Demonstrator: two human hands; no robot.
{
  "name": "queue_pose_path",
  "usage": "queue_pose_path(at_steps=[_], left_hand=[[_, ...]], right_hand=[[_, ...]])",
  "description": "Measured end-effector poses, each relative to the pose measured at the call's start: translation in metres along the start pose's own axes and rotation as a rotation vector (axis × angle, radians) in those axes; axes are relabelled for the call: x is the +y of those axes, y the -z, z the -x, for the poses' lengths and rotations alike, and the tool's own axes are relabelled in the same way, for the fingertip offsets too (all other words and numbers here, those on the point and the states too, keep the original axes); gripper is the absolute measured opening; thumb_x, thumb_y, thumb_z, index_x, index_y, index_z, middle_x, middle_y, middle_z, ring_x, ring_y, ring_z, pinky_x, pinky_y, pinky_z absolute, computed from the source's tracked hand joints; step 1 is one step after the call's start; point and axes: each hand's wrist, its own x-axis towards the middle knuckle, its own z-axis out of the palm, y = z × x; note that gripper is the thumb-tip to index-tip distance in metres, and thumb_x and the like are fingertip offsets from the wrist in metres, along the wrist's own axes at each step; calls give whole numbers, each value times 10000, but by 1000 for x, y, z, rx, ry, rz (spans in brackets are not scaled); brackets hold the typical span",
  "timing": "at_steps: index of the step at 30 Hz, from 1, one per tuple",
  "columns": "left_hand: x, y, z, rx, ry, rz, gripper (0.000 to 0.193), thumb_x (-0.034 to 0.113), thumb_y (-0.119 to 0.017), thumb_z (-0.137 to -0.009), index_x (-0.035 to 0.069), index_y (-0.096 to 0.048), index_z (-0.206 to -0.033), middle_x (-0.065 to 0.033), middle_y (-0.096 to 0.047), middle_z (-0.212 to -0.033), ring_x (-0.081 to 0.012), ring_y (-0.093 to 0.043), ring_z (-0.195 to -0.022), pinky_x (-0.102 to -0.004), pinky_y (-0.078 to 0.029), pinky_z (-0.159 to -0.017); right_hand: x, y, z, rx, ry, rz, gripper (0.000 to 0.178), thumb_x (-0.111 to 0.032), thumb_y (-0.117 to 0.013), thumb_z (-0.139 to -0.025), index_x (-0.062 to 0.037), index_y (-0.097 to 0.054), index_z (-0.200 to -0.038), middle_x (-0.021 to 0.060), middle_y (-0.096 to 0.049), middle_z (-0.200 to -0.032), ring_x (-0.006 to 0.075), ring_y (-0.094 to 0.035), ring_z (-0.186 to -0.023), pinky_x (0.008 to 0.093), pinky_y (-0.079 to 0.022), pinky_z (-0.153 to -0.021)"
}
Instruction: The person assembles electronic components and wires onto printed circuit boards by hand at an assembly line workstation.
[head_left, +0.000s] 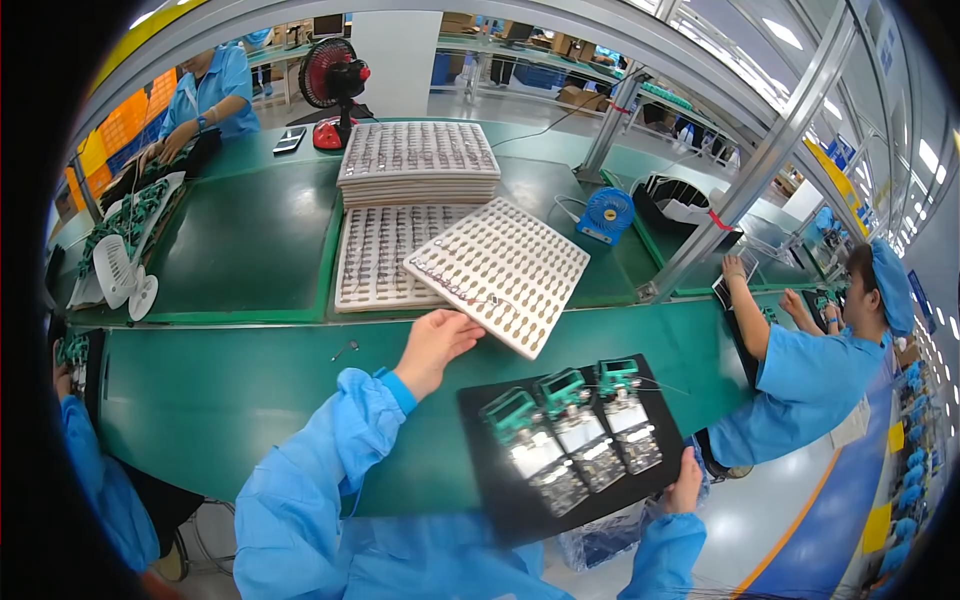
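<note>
My right hand [685, 486] grips the right edge of a black board [492, 468], which is tilted and slightly blurred. Three electronic assemblies [578, 437] lie side by side on it, each with a green frame at its far end and a shiny circuit section. My left hand [438, 347] is at the near left edge of a white foam tray [537, 340], fingers apart, with nothing visible in them. Whether the fingertips touch the tray is unclear. Rows of small parts fill its slots, and a dark piece with a thin wire [496, 300] lies on top.
Behind stand stacked white trays [420, 180], a red-and-black fan [334, 85] and a phone [289, 140]. A blue fan [606, 214] sits right of the trays. A small loose part [345, 349] lies on the green table [220, 385]. Co-workers sit at right [815, 350] and far left [208, 95].
</note>
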Motion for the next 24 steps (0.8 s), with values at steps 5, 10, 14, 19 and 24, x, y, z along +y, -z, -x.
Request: queue_pose_path(at_steps=[5, 10, 14, 19, 24], left_hand=[[20, 31, 6, 115, -42, 2, 230, 222, -599, -952, 12, -560, -1036, -120, -672, -1035, -191, -659, -973, -296, -522, -832], [-3, 22, -2, 119, 36, -32, 354, 235, -674, -901, -14, -544, -1116, -135, -666, -1055, -211, -666, -953, -324, -528, -830], [-16, 3, -4, -7, 122, -43, 351, 261, -663, -917, 6, -582, -1144, -91, -668, -1062, -196, -656, -965, -313, -522, -833], [-12, 15, 0, 70, 14, -78, 226, 197, -644, -914, 22, -616, -1055, -61, -678, -1007, -154, -658, -898, -282, -521, -779], [13, 29, 14, 158, -101, -116, 218, 166, -613, -923, 4, -612, -1069, -67, -688, -973, -135, -657, -846, -266, -522, -737]], right_hand=[[-12, 32, -72, 174, 160, -32, 357, -435, -541, -977, -101, -630, -890, -25, -635, -747, 46, -542, -515, 185, -326, -389], [-15, 85, -152, 237, 179, 75, 375, -429, -555, -974, -72, -622, -879, 4, -618, -700, 86, -534, -495, 222, -362, -390], [-12, 77, -158, 525, 493, 753, 352, -339, -606, -947, 3, -604, -1027, 111, -635, -878, 226, -621, -678, 317, -481, -516], [-55, -14, -85, 580, 881, 1061, 338, -131, -629, -896, -24, -552, -1207, 152, -587, -988, 305, -613, -916, 395, -502, -763], [-108, -113, -22, -21, 872, 655, 99, -51, -602, -919, 22, -639, -976, 91, -634, -808, 125, -596, -686, 263, -467, -597]])
